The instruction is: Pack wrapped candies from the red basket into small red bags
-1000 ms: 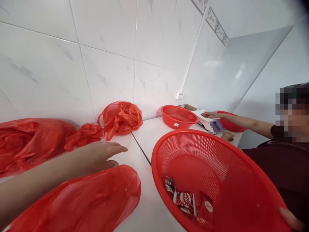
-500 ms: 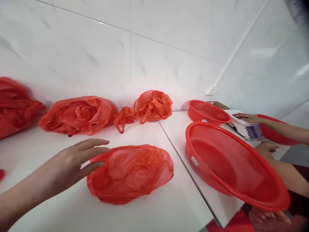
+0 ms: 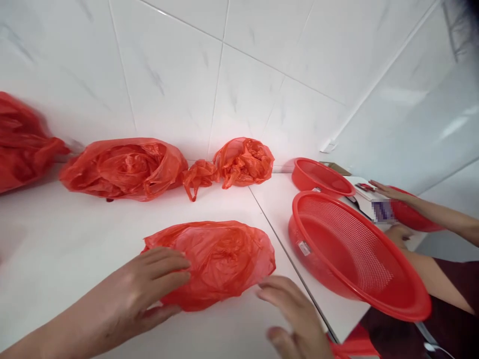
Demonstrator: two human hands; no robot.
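A red plastic bag [image 3: 224, 254], its opening spread wide, lies on the white table in front of me. My left hand [image 3: 149, 284] is over the bag's left edge, fingers together and thumb apart; I cannot tell if it touches the film. Off the bag's lower right edge is my right hand [image 3: 295, 319], thumb and fingers apart and holding nothing, slightly blurred. Right of the bag stands a large red mesh basket [image 3: 346, 249] with a small white label on its side.
Along the tiled wall lie a bulky red bag [image 3: 125, 169], a small crumpled bag [image 3: 200, 175], a rounder bag [image 3: 247, 162] and another bag [image 3: 22, 144]. A second red basket [image 3: 322, 174] stands behind. At right, a co-worker's arm [image 3: 441, 209] reaches over the table. A seam [image 3: 284, 244] crosses the tabletop.
My left hand has moved right and down over the bag's edge. My right hand has come to the bag's right side. The view has shifted slightly; the bags by the wall lie as before.
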